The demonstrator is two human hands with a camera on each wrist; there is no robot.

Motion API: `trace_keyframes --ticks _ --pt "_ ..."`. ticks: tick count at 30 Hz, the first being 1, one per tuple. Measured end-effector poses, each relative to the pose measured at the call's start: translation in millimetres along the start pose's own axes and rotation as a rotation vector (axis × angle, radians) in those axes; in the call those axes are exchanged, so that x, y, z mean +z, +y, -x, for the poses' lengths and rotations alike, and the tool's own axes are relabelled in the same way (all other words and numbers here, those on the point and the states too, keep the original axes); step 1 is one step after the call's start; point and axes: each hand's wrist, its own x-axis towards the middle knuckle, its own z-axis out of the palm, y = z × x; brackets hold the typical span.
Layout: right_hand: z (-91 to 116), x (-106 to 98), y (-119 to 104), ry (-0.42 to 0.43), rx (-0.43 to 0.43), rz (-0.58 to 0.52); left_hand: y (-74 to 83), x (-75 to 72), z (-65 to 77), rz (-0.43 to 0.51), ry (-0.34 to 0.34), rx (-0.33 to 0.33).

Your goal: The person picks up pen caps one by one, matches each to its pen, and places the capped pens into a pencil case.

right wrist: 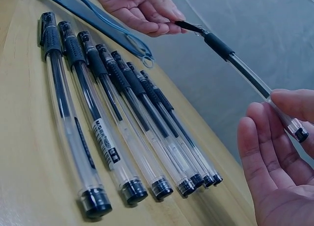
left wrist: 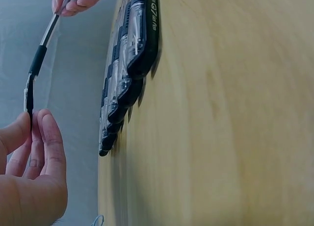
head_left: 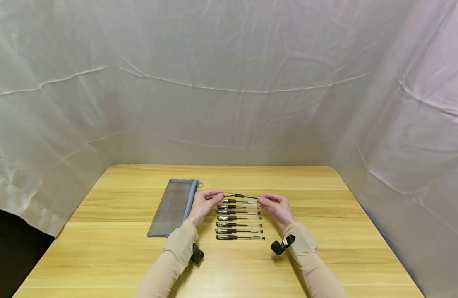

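Note:
Above the far end of a row of pens, both hands hold one clear gel pen (right wrist: 245, 71) with a black grip. My left hand (head_left: 205, 203) pinches its dark cap end between thumb and fingers. At the other end, my right hand (head_left: 279, 208) pinches the clear barrel near its black end plug, seen closely in the right wrist view. The cap part stands at a slight angle to the barrel in the left wrist view. Several similar capped pens (head_left: 239, 224) lie side by side on the table, caps to the left; one carries a white label.
A grey mesh zip pouch (head_left: 171, 209) with blue edging lies flat left of the pens, its pull ring (head_left: 200, 184) at the far corner. The wooden table (head_left: 102, 248) meets pale hanging fabric (head_left: 229, 120) at the back and sides.

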Motion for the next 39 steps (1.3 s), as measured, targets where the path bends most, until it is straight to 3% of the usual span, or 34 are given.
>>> trace_keyframes --ticks 19,26,32,39 --pt "-3.7 5.0 -2.9 -0.034 -0.022 0.032 -2.1 2.8 -2.5 -0.034 -0.003 0.008" --pt "-6.2 3.8 -2.1 -0.064 -0.030 0.013 -4.4 0.5 -2.1 0.009 -0.028 -0.037" --pt "-7.8 4.7 -2.3 -0.050 -0.018 -0.002 -1.6 0.6 -0.2 0.033 -0.064 -0.060" --pt "-7.0 7.5 -3.6 -0.012 0.016 0.015 2.3 1.9 0.1 0.019 -0.048 -0.048"
